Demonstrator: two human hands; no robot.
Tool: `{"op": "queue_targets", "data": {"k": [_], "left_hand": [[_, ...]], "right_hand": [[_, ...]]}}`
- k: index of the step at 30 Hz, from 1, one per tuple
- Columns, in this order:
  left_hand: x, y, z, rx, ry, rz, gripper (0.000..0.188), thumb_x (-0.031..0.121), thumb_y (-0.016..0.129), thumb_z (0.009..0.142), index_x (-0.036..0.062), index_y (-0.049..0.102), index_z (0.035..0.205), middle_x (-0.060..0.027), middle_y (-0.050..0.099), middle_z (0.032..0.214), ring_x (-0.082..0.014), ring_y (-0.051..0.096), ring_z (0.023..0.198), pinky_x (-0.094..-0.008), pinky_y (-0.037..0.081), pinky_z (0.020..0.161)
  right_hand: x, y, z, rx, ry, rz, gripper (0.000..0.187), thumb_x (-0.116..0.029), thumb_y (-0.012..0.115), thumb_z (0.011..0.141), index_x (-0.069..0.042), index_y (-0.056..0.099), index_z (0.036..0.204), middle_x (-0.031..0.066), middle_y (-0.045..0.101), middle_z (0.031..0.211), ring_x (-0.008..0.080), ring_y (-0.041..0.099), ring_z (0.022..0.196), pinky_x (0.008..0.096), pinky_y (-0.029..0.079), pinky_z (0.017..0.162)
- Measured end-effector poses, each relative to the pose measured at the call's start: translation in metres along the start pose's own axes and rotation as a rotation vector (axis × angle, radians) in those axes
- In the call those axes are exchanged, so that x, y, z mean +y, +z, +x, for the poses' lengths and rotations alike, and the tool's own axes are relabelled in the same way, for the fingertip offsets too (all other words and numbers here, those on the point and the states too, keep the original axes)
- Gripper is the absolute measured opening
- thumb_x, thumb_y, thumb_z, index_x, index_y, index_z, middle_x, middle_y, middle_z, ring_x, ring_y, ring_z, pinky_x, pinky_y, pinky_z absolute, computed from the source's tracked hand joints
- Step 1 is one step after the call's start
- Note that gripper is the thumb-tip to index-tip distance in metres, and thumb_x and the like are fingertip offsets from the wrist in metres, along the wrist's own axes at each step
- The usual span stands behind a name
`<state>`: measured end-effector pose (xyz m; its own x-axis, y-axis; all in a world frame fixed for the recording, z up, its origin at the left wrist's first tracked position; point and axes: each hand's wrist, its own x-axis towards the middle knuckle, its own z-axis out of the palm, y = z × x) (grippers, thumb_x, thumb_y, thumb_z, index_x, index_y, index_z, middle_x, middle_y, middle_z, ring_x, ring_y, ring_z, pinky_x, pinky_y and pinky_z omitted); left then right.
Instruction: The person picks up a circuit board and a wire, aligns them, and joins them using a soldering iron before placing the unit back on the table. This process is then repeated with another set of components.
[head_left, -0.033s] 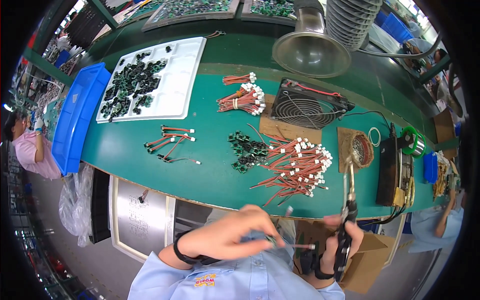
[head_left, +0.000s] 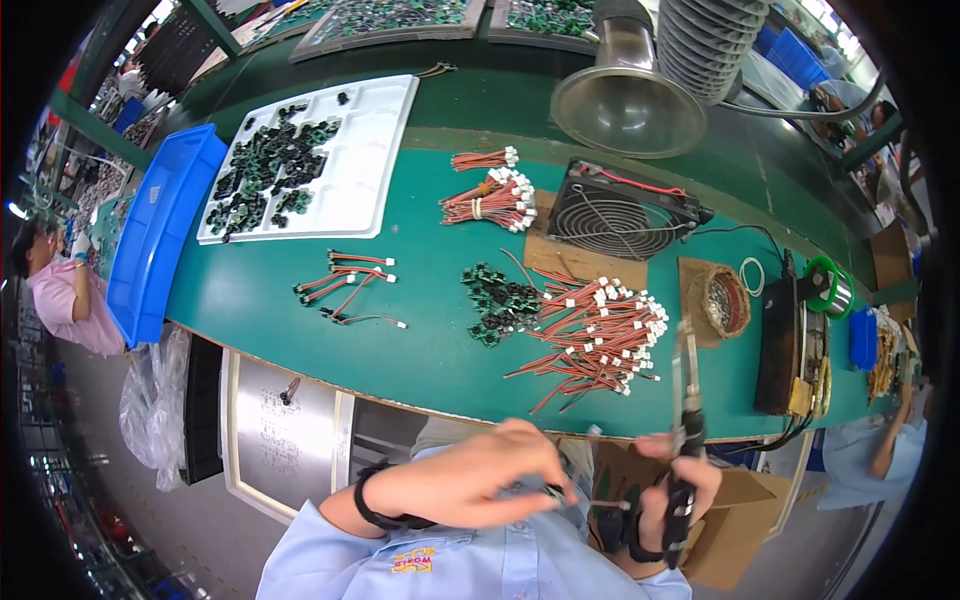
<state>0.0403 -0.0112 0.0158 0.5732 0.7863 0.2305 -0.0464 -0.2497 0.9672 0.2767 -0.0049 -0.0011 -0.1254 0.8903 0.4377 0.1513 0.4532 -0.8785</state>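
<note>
My left hand [head_left: 480,482] is closed in front of my chest, its fingertips pinching a small dark-green circuit board [head_left: 553,492]. A thin wire lead with a pale connector [head_left: 625,505] stretches from these fingers toward my other hand, blurred by motion. In my right hand [head_left: 698,482] is a soldering iron [head_left: 692,425] with a black handle, gripped upright with its metal tip pointing away over the bench edge. Beyond my hands lie a pile of red-and-black wire leads with white connectors [head_left: 605,335] and a small heap of circuit boards [head_left: 495,302].
A white tray [head_left: 365,165] of boards and a blue bin [head_left: 165,235] occupy the left side. Several wired boards [head_left: 345,285] lie nearby. Bundled leads [head_left: 490,200], a fan [head_left: 620,215], a round tip-cleaning pot [head_left: 735,318], a black soldering station [head_left: 778,345] and a solder spool [head_left: 840,292] stand farther right.
The soldering iron's tip has shifted slightly nearer to me and to the left. My left hand has moved a little right and nearer. The whole view has drifted slightly.
</note>
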Motion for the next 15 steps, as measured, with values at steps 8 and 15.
{"op": "queue_targets", "data": {"k": [8,15], "left_hand": [[0.035,0.001,-0.016,0.143,-0.149,0.356,0.014,0.013,0.058,0.084,0.0035,0.052,0.094,-0.0117,0.058,0.082,-0.0298,0.057,0.084,-0.0381,0.042,0.078],[0.014,-0.029,-0.05,0.759,-0.311,-0.026,0.019,0.012,0.062,0.085,0.0019,0.053,0.098,-0.0107,0.065,0.089,-0.0151,0.062,0.081,-0.0286,0.047,0.07]], "right_hand": [[-0.015,0.024,-0.012,-0.439,-0.053,-0.032,0.036,-0.02,0.07,0.081,-0.007,0.048,0.106,0.0218,0.054,0.101,0.0233,0.064,0.074,0.0306,0.052,0.057],[-0.026,0.023,-0.013,-0.203,0.002,-0.159,0.031,-0.014,0.062,0.085,-0.007,0.044,0.109,0.0208,0.054,0.1,0.0231,0.063,0.072,0.0376,0.052,0.071]]}}
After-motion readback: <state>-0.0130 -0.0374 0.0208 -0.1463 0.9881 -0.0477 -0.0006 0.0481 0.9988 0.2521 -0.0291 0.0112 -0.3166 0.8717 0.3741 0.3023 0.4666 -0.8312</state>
